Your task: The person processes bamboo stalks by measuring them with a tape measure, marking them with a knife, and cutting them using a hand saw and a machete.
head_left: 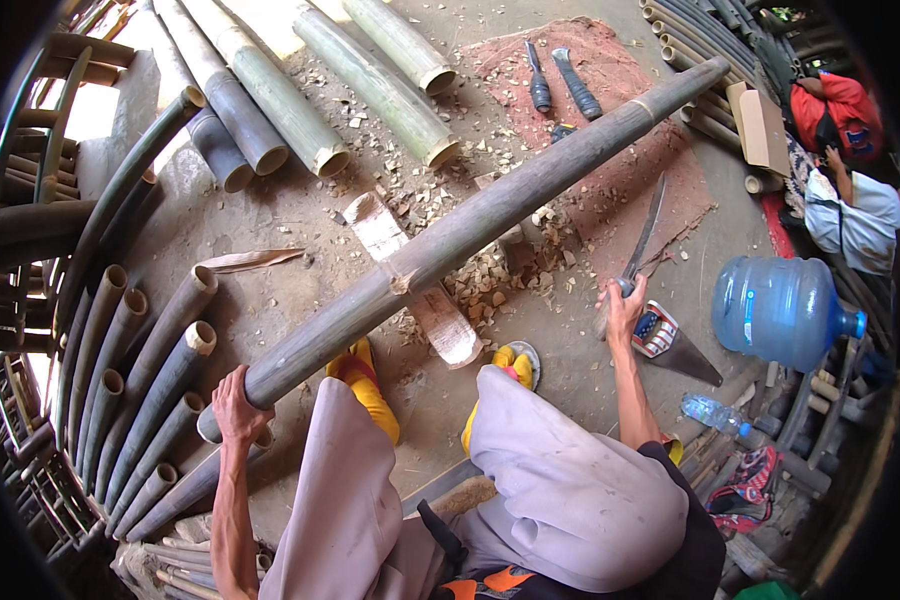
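A long grey-brown bamboo pole (pixel 490 225) runs diagonally from near left to far right in front of my knees. My left hand (pixel 234 408) is closed round its near end. The pole crosses above a pale flat wooden board (pixel 448 325) on the ground. My right hand (pixel 622 312) is closed on the handle of a machete, its long narrow blade (pixel 653 222) pointing away from me, apart from the pole. Beside that hand, a handsaw (pixel 685 358) with a patterned handle lies on the floor.
Thick bamboo poles (pixel 270 90) lie at the far left, and several shorter ones (pixel 185 355) at the near left. Two bladed tools (pixel 576 85) rest on a red cloth (pixel 610 60). Wood chips (pixel 485 285) litter the floor. A large water jug (pixel 775 308) and people (pixel 850 215) are at the right.
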Tool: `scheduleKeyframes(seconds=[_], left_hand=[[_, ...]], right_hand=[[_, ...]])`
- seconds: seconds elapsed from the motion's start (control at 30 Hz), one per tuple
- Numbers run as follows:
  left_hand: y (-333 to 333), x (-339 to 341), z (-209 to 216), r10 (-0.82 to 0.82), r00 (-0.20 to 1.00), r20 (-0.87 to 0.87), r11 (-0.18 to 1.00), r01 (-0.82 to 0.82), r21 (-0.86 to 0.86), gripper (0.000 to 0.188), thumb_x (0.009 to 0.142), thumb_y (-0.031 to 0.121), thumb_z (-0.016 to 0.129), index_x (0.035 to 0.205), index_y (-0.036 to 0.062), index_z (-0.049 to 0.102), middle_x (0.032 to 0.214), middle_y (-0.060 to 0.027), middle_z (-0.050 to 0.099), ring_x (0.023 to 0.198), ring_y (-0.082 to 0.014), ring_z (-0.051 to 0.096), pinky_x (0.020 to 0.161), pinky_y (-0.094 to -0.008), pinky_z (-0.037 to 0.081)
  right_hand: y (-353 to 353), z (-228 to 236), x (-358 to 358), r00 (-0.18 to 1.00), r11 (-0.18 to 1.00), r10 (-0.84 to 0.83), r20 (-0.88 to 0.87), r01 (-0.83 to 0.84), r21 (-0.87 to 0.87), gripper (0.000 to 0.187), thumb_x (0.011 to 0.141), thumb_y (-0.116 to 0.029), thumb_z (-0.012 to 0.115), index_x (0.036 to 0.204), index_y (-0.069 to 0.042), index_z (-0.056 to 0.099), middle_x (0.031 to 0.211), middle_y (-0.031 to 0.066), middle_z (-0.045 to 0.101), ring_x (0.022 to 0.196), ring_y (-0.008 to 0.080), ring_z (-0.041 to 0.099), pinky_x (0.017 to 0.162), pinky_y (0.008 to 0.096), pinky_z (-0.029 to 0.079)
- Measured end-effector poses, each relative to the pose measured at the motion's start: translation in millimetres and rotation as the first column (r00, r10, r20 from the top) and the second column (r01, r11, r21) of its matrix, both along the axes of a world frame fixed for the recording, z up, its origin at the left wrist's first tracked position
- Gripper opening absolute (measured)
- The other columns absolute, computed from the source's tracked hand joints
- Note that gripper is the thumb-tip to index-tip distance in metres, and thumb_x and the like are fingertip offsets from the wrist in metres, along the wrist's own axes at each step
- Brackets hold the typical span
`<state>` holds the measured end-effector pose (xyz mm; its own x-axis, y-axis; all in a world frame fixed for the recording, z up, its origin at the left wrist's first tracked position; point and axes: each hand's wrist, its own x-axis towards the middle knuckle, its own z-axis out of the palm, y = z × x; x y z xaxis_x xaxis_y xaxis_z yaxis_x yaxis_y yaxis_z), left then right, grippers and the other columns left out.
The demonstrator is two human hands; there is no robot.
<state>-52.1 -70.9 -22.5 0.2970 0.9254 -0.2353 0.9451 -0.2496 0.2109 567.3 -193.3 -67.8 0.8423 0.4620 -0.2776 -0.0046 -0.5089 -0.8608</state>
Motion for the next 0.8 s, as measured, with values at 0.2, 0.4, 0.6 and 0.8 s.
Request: scheduleKeyframes(seconds=[0.2, 0.4, 0.6, 0.8], left_hand=[[28.8, 58.5, -7.6, -0.037, 0.995, 0.094, 0.990, 0.049, -0.133, 0.073, 0.050, 0.022, 0.076, 0.119, 0.0071, 0.055, 0.102, -0.0144, 0.063, 0.099, -0.0333, 0.060, 0.087, -0.0424, 0.044], [14.2, 44.6, -2.5, -0.052, 0.997, 0.057, 0.999, 0.052, 0.004, 0.074, 0.056, 0.020, 0.079, 0.123, 0.0084, 0.053, 0.113, -0.0119, 0.062, 0.108, -0.0306, 0.057, 0.093, -0.0440, 0.042], [-2.7, -15.9, -14.9, 0.058, 0.998, 0.027, 0.998, -0.058, 0.028, 0.068, 0.051, 0.010, 0.079, 0.115, 0.0053, 0.055, 0.109, -0.0137, 0.061, 0.104, -0.0347, 0.056, 0.092, -0.0422, 0.047], [0.2, -9.1, -12.5, 0.072, 0.996, 0.043, 0.997, -0.073, 0.026, 0.069, 0.048, 0.009, 0.078, 0.114, 0.0045, 0.056, 0.106, -0.0143, 0.062, 0.102, -0.0354, 0.057, 0.091, -0.0422, 0.048]], right_hand=[[16.3, 49.1, -98.4, 0.836, 0.891, 0.445, -0.323, -0.375, 0.256, 0.022, 0.093, -0.019, 0.058, 0.104, -0.006, 0.045, 0.079, 0.0079, 0.059, 0.057, 0.0126, 0.060, 0.047, 0.0294, 0.054], [69.5, 38.0, -112.3, 0.571, 0.869, 0.493, -0.656, -0.354, 0.345, 0.027, 0.097, -0.033, 0.052, 0.102, -0.007, 0.046, 0.076, 0.0087, 0.060, 0.055, 0.0166, 0.063, 0.048, 0.0325, 0.057], [70.7, 32.9, -139.8, 0.526, 0.746, 0.654, -0.544, -0.567, 0.348, 0.036, 0.096, -0.041, 0.055, 0.100, -0.006, 0.050, 0.069, 0.0058, 0.056, 0.050, 0.0133, 0.060, 0.042, 0.0282, 0.051], [99.2, 28.9, -107.3, 0.763, 0.917, 0.351, -0.542, -0.161, 0.366, 0.036, 0.098, -0.041, 0.051, 0.097, -0.005, 0.046, 0.067, 0.0050, 0.057, 0.047, 0.0141, 0.059, 0.041, 0.0322, 0.052]])
